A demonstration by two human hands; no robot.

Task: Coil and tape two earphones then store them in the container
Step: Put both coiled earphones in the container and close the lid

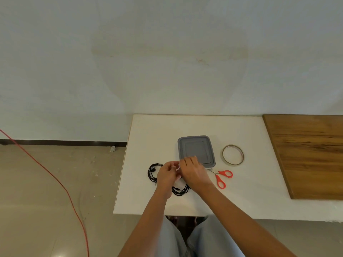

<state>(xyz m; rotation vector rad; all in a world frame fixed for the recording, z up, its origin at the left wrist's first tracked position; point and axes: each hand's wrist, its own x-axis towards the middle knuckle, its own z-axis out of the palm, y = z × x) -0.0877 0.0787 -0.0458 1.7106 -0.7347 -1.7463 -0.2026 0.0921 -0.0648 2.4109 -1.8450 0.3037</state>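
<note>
Two black coiled earphones lie on the white table (241,201). One earphone coil (152,173) sits left of my hands, the other earphone coil (181,191) lies just below them. My left hand (168,174) and my right hand (194,172) meet above the table, and between their fingertips they pinch a small clear piece of tape (178,166). The grey container (196,150), lid on, stands right behind my right hand. A roll of clear tape (233,155) lies to its right.
Red-handled scissors (221,178) lie right of my right hand, their blades partly hidden under it. A wooden board (311,151) covers the table's right end. A red cable (61,184) runs across the floor on the left.
</note>
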